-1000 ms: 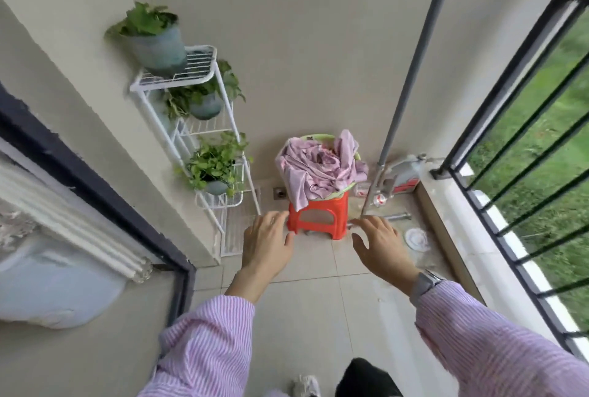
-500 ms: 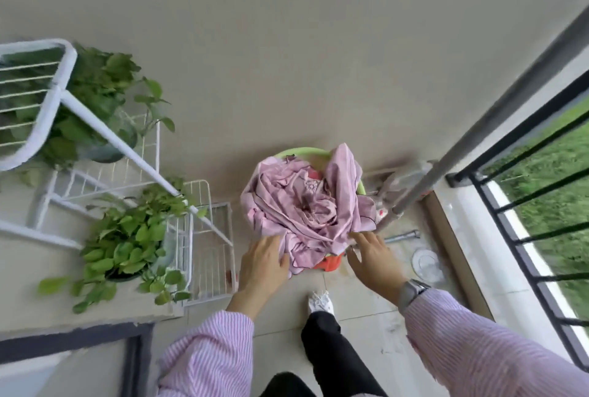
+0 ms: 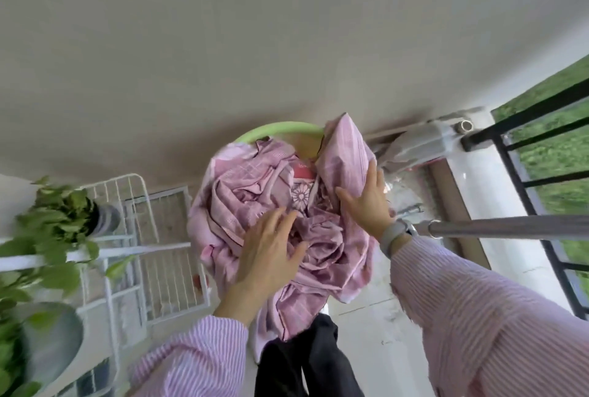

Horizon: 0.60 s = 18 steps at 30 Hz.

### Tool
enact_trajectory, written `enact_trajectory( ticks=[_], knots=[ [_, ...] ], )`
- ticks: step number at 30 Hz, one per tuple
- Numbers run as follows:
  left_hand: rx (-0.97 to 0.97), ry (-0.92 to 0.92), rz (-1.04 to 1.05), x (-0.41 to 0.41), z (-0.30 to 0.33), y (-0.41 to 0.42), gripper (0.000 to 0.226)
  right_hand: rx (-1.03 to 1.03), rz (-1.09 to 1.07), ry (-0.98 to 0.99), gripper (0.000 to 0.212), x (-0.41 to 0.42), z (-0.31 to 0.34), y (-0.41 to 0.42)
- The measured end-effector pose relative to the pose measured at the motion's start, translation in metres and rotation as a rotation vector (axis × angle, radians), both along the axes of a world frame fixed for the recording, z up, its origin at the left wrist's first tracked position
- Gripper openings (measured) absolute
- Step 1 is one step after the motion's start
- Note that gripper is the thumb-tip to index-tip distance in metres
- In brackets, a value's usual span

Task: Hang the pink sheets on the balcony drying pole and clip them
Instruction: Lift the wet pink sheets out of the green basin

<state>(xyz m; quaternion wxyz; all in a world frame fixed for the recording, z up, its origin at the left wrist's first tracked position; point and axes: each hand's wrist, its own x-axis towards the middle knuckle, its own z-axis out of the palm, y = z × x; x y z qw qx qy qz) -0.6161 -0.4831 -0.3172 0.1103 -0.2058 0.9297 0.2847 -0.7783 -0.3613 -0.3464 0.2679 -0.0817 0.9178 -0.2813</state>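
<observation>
A: Head view: pink sheets (image 3: 255, 205) bunched in green basin (image 3: 277, 129), spilling over near rim. Left hand (image 3: 267, 250) flat on heap, fingers spread, gripping nothing.

B: Right hand (image 3: 366, 202)?

A: Pressed against raised fold at right, fingers straight, not clamped. Drying pole (image 3: 510, 227) just beside right wrist, clear of sheets. Plant rack (image 3: 143, 237) at left.

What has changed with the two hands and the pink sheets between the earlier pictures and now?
Both hands moved forward from the air in front of the stool onto the pink sheets. The left hand now rests on the middle of the heap; the right hand presses against its right fold. The sheets stay bundled in the green basin, not lifted yet.
</observation>
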Motion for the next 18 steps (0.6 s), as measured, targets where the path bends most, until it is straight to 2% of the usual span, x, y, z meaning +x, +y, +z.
enact_trajectory(
  ticks=[1, 4, 6, 8, 10, 12, 14, 15, 18],
  knots=[
    [0.016, 0.005, -0.001, -0.003, -0.006, -0.001, 0.057, -0.022, -0.045, -0.040, 0.069, -0.004, -0.004, -0.004],
    [0.144, 0.120, 0.075, -0.012, -0.008, -0.006, 0.053, -0.093, -0.073, 0.061, 0.005, -0.003, -0.005, -0.009],
    [0.262, 0.202, 0.194, -0.024, -0.001, -0.014, 0.050, -0.159, -0.023, 0.128, 0.020, 0.008, 0.007, -0.005],
    [0.434, 0.213, 0.313, -0.045, 0.002, -0.025, 0.054, -0.199, 0.023, 0.156, 0.009, 0.022, 0.023, 0.004],
    [0.641, 0.198, 0.392, -0.070, 0.011, -0.032, 0.070, -0.231, 0.104, 0.190, 0.016, 0.035, 0.037, 0.012],
    [0.788, 0.107, 0.418, -0.094, 0.021, -0.031, 0.087, -0.276, 0.206, 0.191, 0.018, 0.047, 0.045, 0.015],
    [0.798, -0.009, 0.358, -0.110, 0.024, -0.024, 0.089, -0.290, 0.311, 0.150, 0.027, 0.057, 0.049, 0.019],
    [0.755, -0.023, 0.321, -0.113, 0.024, -0.019, 0.081, -0.277, 0.328, 0.094, 0.032, 0.060, 0.051, 0.024],
    [0.482, 0.109, 0.226, -0.099, 0.019, -0.006, 0.046, -0.216, 0.239, -0.017, 0.039, 0.060, 0.057, 0.047]
  ],
)
